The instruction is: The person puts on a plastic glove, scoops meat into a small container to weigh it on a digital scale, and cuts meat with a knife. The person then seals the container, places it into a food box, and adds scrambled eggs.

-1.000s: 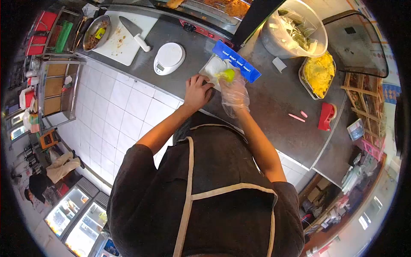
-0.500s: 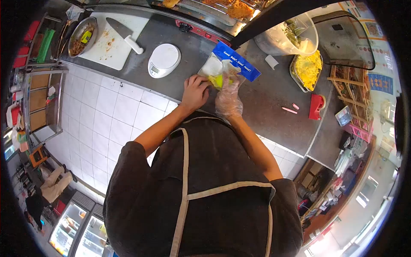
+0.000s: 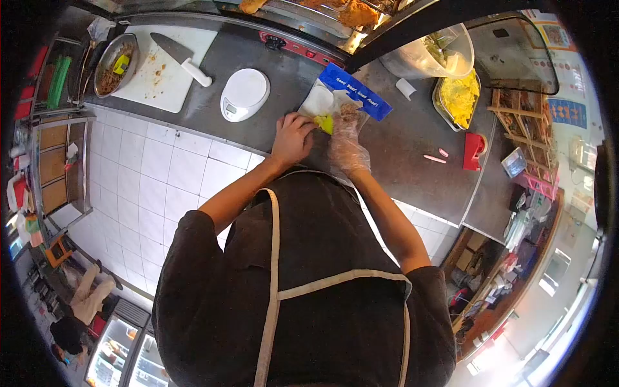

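An opened takeaway box (image 3: 361, 92) with a blue printed flap lies on the counter. It holds a white mound (image 3: 318, 101) that looks like rice, a yellow-green patch (image 3: 324, 122) and a brown clump (image 3: 349, 109) resembling shredded meat. My left hand (image 3: 293, 137) has its fingers curled on the box's near left edge. In a clear plastic glove, my right hand (image 3: 347, 143) reaches into the near right side, fingers bunched against the brown clump. Whatever its fingertips pinch is hidden.
Left of the box are a white kitchen scale (image 3: 245, 94), a cutting board (image 3: 164, 100) with a knife (image 3: 182, 59), and a metal bowl (image 3: 101, 82) of brown food. Rightward stand a tray of yellow food (image 3: 456, 100), a plastic tub (image 3: 465, 50) and a red tape dispenser (image 3: 474, 151).
My right hand has drawn back slightly toward me, so the brown clump shows more. My left hand stays at the box edge. The view has shifted a little.
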`<state>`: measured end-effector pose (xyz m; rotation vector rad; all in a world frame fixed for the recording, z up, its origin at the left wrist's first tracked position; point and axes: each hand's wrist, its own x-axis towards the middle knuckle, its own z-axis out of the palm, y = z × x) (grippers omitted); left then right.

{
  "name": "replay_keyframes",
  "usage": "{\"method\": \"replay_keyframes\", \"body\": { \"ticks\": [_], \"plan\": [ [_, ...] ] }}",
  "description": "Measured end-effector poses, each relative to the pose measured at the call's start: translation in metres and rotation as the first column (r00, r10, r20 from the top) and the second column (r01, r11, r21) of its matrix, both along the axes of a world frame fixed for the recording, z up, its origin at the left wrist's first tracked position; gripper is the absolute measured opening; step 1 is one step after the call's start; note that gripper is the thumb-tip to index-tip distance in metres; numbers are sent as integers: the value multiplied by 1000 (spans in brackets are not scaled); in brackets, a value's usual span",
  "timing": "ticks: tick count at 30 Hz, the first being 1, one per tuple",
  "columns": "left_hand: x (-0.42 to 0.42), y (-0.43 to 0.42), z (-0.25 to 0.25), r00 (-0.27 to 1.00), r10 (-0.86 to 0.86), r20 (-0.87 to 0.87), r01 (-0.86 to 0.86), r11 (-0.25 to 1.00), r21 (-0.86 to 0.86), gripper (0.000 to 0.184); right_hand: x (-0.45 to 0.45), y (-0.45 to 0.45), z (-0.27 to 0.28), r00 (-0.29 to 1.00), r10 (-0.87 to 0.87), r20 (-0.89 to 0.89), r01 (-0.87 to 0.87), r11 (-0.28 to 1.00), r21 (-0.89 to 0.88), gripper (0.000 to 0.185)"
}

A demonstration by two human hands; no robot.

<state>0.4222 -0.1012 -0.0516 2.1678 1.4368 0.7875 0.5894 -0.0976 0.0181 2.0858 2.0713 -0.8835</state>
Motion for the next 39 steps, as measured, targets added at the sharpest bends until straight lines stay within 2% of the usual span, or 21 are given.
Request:
{"method": "replay_keyframes", "body": {
  "ticks": [1, 3, 10, 11, 13, 14, 16, 18, 19, 21, 22, 24, 25, 27, 28, 30, 31, 33, 36, 37, 39],
  "plan": [
    [1, 2, 1, 1000, 10, 5, -10, 1000, 0, 30, 5, 1, -6, 1000, 10, 5, -10, 1000, 0, 71],
    [0, 3, 3, 999, 5, 40, -5, 1000, 3, 31, 12, -1, -19, 997, 75, -2, -73, 971, 226, 72],
    [2, 9, 10, 1000, 27, -13, -28, 999, -31, 31, 10, 7, -33, 990, 115, -80, -94, 968, 232, 68],
    [3, 10, 12, 994, 56, -95, -63, 995, -76, 31, 7, 3, -35, 988, 154, 13, -153, 957, 248, 65],
    [3, 11, 17, 981, 77, -180, -99, 988, -118, 31, 14, 1, -68, 977, 188, 104, -209, 944, 257, 62],
    [3, 12, 20, 976, 48, -214, -80, 986, -144, 32, 31, 3, -125, 996, 81, 26, -82, 995, 49, 61],
    [2, 15, 25, 969, 20, -247, -65, 983, -172, 32, 35, 3, -125, 999, -38, -29, 33, 985, -171, 61],
    [3, 17, 27, 950, -41, -309, -22, 980, -198, 34, 21, 0, -29, 985, 148, 91, -154, 986, 69, 62],
    [3, 17, 26, 950, -42, -309, -22, 980, -200, 34, 23, 0, -30, 985, 148, 91, -154, 986, 67, 62],
    [6, 19, 25, 950, -58, -307, -6, 979, -203, 36, 27, 4, -25, 990, 141, -31, -126, 949, 291, 62],
    [6, 19, 24, 950, -62, -307, -2, 979, -204, 36, 26, 8, -22, 990, 138, -32, -123, 949, 290, 62],
    [6, 18, 22, 950, -36, -309, -9, 990, -142, 31, 21, 19, -10, 989, 146, -26, -142, 982, 121, 65],
    [6, 17, 23, 950, -46, -310, 1, 990, -142, 31, 13, 19, 2, 990, 135, -28, -131, 984, 121, 65],
    [4, 16, 24, 976, -13, -216, -17, 991, -136, 31, -5, 16, 21, 996, 93, 0, -93, 994, -64, 68],
    [2, 16, 22, 976, -18, -218, -12, 991, -136, 31, -2, 16, 3, 996, 88, -3, -88, 994, -64, 68],
    [-1, 16, 19, 991, 39, -127, -54, 991, -122, 29, 0, 20, -35, 903, 356, 239, -335, 934, -127, 69],
    [-3, 17, 18, 991, 44, -129, -60, 991, -122, 29, 5, 18, -38, 902, 362, 237, -340, 932, -127, 69],
    [-8, 16, 16, 994, 100, -47, -105, 985, -134, 28, 20, 14, -35, 984, 175, 29, -177, 974, 143, 67],
    [-12, 17, 20, 992, 126, 26, -122, 985, -126, 26, 22, 39, -2, 976, 139, -169, -139, 990, 13, 65],
    [-12, 17, 21, 992, 121, 27, -117, 985, -126, 26, 22, 39, -10, 976, 135, -168, -135, 991, 13, 65],
    [-10, 17, 22, 987, 158, 9, -157, 985, -73, 27, 20, 36, -30, 903, 383, 193, -424, 869, 254, 58]
  ]
}}
